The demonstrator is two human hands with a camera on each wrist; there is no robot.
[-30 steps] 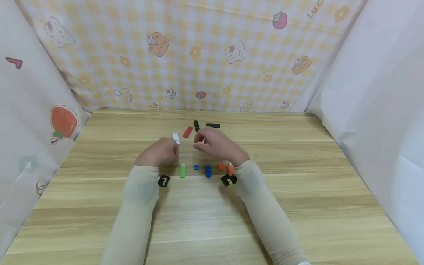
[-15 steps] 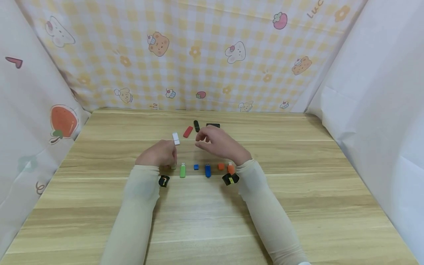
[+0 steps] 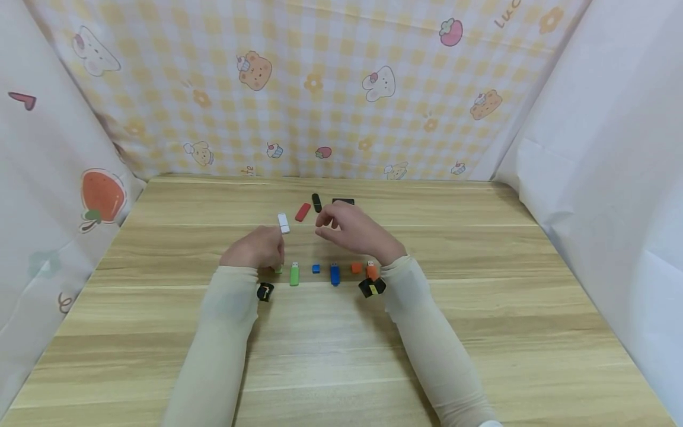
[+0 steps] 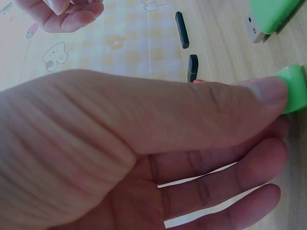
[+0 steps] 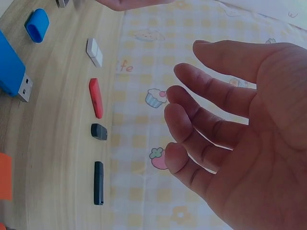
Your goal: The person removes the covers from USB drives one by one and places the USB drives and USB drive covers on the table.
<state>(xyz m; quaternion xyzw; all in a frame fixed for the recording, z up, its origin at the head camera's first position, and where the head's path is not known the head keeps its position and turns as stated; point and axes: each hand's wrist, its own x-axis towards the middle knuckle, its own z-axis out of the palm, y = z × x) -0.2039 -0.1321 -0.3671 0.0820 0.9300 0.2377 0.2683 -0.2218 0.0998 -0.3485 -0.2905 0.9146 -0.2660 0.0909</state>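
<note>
My left hand [image 3: 253, 248] is low over the table, left of the green USB stick [image 3: 294, 276]. Its thumb and index finger pinch a small green cap [image 4: 295, 88], mostly covered by the hand in the head view. The green stick lies uncapped, its metal plug [image 4: 255, 29] bare. My right hand [image 3: 354, 231] hovers with loosely bent fingers, holding nothing. Nearer the body lie a blue cap [image 3: 316, 269], an uncapped blue USB stick [image 3: 335, 275], an orange cap [image 3: 356, 268] and an orange USB stick [image 3: 371, 271], partly hidden by the right wrist's black camera mount.
Farther back on the wooden table [image 3: 480, 237] lie a white USB stick [image 3: 284, 223], a red one [image 3: 302, 212] and two black ones, one upright in line [image 3: 317, 203] and one sideways [image 3: 344, 201]. A checked curtain [image 3: 341, 118] hangs behind the table.
My left hand has drawn back slightly from the white USB stick, and a bit of the green cap now shows under it. The right hand has shifted slightly to the right.
</note>
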